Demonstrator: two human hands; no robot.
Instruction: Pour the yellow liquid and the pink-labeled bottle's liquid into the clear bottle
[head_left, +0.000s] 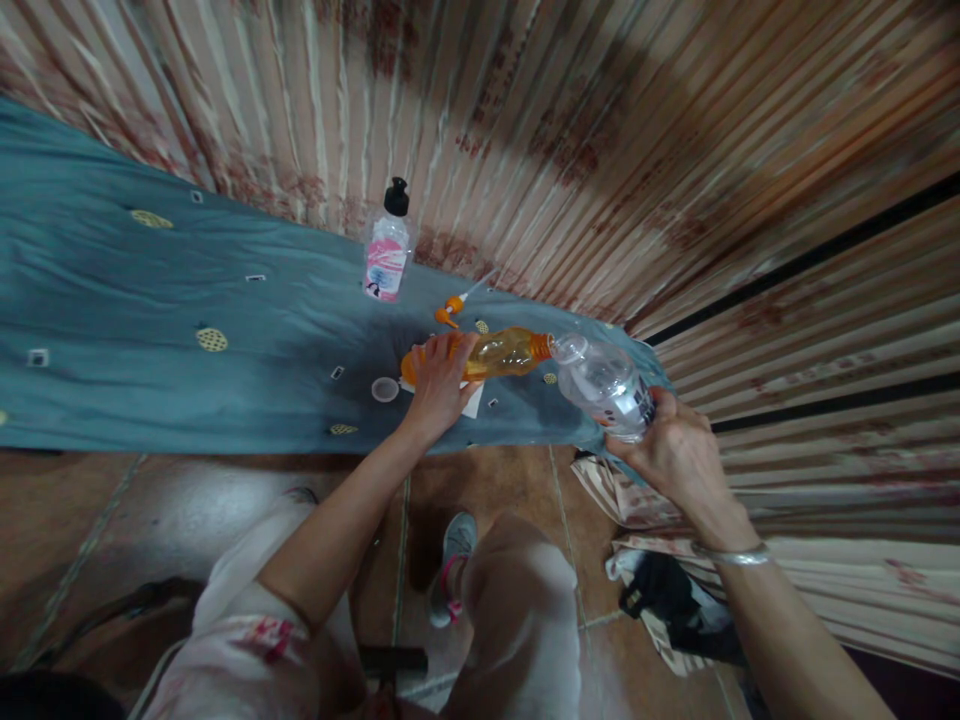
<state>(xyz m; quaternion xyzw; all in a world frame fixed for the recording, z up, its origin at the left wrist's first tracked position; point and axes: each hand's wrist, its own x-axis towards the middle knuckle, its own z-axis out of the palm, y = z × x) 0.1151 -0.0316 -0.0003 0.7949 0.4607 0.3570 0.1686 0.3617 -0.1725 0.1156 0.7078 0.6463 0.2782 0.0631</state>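
Note:
My left hand (441, 378) is wrapped round the lower part of an orange translucent bottle (507, 352), which lies nearly level with its open neck pointing right. A clear plastic bottle (604, 385) is tilted towards it, the two mouths meeting or almost touching. Its base end is gripped by my right hand (679, 440). An orange pump top (452, 307) with a thin tube lies behind the orange bottle. Beside my left hand rests a small clear round cap (385, 389). Something white and flat (472, 400) shows partly under the orange bottle.
A clear bottle with a black top and pink label (386, 262) stands at the back. Blue patterned cloth (289, 320) covers the narrow surface. Pleated curtains (480, 130) hang behind and to the right. Dark and white cloth items (667, 595) lie on the tiled floor.

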